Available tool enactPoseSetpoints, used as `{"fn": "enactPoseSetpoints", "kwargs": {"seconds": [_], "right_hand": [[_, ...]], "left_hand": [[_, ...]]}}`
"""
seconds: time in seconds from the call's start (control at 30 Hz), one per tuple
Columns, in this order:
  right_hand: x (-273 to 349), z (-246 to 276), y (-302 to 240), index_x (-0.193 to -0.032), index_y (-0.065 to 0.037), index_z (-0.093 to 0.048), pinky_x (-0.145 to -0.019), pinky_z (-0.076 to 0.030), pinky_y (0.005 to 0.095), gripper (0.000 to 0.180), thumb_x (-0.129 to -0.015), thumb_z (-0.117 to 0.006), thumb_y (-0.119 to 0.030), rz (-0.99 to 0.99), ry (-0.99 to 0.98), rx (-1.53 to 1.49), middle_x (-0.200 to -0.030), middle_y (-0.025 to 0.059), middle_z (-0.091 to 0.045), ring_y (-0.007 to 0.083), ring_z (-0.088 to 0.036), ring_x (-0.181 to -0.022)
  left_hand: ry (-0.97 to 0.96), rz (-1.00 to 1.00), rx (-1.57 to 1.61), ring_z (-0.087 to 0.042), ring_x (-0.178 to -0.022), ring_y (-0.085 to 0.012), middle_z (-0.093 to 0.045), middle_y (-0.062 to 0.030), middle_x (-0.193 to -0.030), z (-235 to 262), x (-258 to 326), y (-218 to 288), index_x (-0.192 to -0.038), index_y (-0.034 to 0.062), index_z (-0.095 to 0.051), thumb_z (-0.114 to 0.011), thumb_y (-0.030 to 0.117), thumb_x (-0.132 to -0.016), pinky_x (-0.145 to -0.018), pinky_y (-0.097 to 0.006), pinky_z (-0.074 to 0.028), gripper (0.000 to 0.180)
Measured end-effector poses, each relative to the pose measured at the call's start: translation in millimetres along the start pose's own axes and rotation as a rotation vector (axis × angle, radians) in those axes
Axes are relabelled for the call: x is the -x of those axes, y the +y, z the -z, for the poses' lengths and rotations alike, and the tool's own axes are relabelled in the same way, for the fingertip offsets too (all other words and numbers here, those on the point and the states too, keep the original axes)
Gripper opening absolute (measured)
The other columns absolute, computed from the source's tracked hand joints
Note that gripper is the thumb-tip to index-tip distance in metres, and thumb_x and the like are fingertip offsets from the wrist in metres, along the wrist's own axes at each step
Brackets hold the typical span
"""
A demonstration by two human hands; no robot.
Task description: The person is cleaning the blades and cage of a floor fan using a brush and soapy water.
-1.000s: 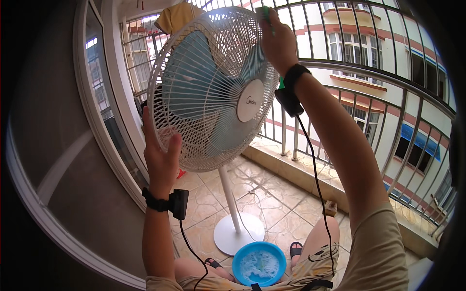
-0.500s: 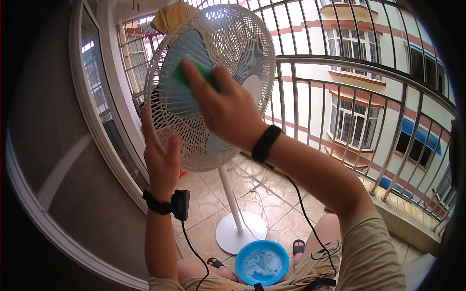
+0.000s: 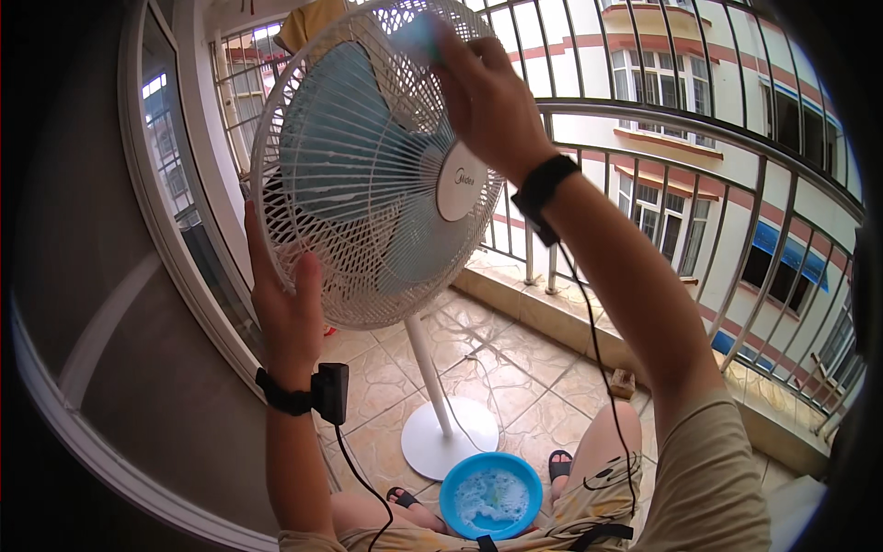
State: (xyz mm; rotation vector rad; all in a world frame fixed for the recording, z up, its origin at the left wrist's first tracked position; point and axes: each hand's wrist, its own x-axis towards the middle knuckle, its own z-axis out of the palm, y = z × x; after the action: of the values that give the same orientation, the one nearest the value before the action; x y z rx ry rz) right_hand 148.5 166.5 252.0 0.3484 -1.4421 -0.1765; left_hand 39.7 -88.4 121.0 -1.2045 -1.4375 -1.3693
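A white standing fan (image 3: 456, 180) with light blue blades behind a round wire guard stands in front of me. My left hand (image 3: 289, 308) grips the guard's lower left rim, thumb in front and the fingers partly hidden behind it. High on the guard, my right hand (image 3: 492, 106) holds a sponge (image 3: 418, 39) against the wires. Motion blurs the sponge, which looks bluish green. White streaks like suds show on the guard's left part. Below, a blue basin (image 3: 447, 501) of foamy water sits on the floor between my feet.
The fan's round white base (image 3: 425, 448) rests on floor tiles just beyond the basin. A metal balcony railing (image 3: 662, 124) runs along the right above a low ledge. At left is a framed glass door (image 3: 175, 138). Black cables hang from both wrists. A small brown block (image 3: 623, 384) lies near my right knee.
My right hand has moved the sponge up and to the right, from the left blade area to the guard's top, uncovering the centre cap. My left hand keeps its hold on the rim.
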Motion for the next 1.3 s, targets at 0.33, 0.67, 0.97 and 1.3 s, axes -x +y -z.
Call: {"fn": "enactPoseSetpoints", "kwargs": {"seconds": [0.33,0.67,0.97,1.3], "right_hand": [[45.0,-42.4,72.4,-0.136,0.0,-0.052,-0.086,-0.052,0.0528,0.04,-0.101,-0.049,-0.019,-0.744,0.07,-0.084,-0.096,0.0301,-0.068,0.048,-0.067,-0.092],[49.9,-19.0,15.7,-0.148,-0.001,-0.042,-0.071,-0.056,0.0485,0.051,-0.102,-0.051,-0.019,-0.498,0.018,-0.052,-0.1,0.0272,-0.065,0.0417,-0.068,-0.081],[86.5,-9.3,-98.4,-0.154,-0.012,-0.039,-0.053,-0.054,0.0367,0.068,-0.092,-0.066,-0.01,-0.252,0.017,-0.144,-0.093,0.0131,-0.054,0.0272,-0.063,-0.068],[196.1,-17.0,-127.8,-0.148,-0.012,-0.048,-0.056,-0.054,0.0386,0.062,-0.089,-0.066,-0.008,-0.398,-0.108,-0.136,-0.098,0.0126,-0.054,0.0283,-0.063,-0.071]], "left_hand": [[0.021,-0.026,-0.099,-0.037,-0.145,-0.0307,-0.032,-0.0189,-0.161,-6.8,-2.6,2.8,-0.159,0.001,-0.021,-0.05,0.051,-0.103,-0.119,-0.043,-0.029,0.08],[0.021,-0.089,-0.134,-0.04,-0.145,-0.0337,-0.032,-0.0244,-0.16,-24.8,14.7,20.6,-0.16,-0.0001,-0.016,-0.057,0.05,-0.1,-0.118,-0.042,-0.032,0.089],[0.024,-0.031,-0.027,-0.031,-0.149,-0.0315,-0.028,-0.0231,-0.163,-26.6,11.0,22.0,-0.159,-0.0002,-0.019,-0.051,0.046,-0.104,-0.12,-0.039,-0.026,0.079],[0.056,-0.019,-0.033,-0.049,-0.137,-0.0314,-0.043,-0.0229,-0.153,-22.8,6.6,19.0,-0.159,0.0005,-0.02,-0.054,0.05,-0.102,-0.113,-0.04,-0.038,0.083]]}}
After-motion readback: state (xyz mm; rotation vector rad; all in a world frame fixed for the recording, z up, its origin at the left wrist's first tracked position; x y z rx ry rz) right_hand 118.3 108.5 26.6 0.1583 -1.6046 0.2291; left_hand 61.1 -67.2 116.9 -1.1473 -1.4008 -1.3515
